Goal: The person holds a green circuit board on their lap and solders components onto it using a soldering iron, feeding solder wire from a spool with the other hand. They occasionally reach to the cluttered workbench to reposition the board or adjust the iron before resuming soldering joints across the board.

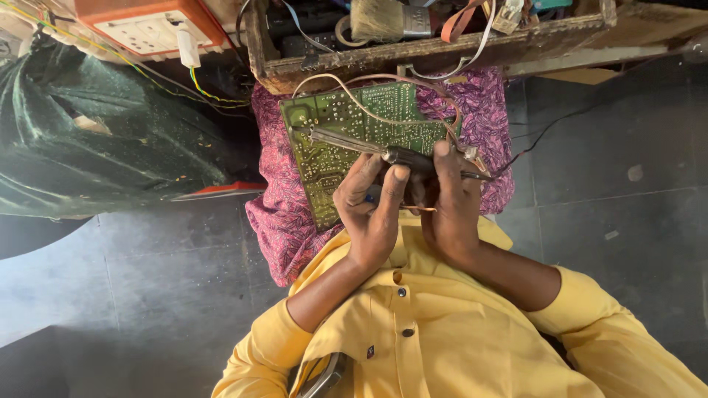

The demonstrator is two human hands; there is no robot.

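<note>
While the head camera looks straight down, both hands meet over a green circuit board [346, 140] that lies on a purple patterned cloth [284, 221] across the person's lap. The left hand [372, 210] is curled, its fingers closed around the dark handle of a soldering iron [383, 151], thumb up near the grip. The iron's metal shaft lies slantwise across the board, tip pointing toward the board's upper left part, touching or just above the solder side; which of the two, the view does not settle. The right hand [451, 206] is clenched too, fingers wrapped over the handle's rear end and the board's right edge, just beside the left hand, knuckles touching or nearly so. What else it pinches is hidden under the fingers.

Thin pink and white wires [369, 79] loop from the board's top edge round to its right corner. A black cable [546, 133] trails off to the right over the dark tiled floor [627, 221]. Above the board sits a worn wooden tray [442, 51] holding a paintbrush [387, 18] and odd cables. At upper left, an orange-framed socket box [151, 26] with a white plug in it, above a dark green fabric [96, 155]. Yellow shirt sleeves [413, 332] fill the bottom of the view.
</note>
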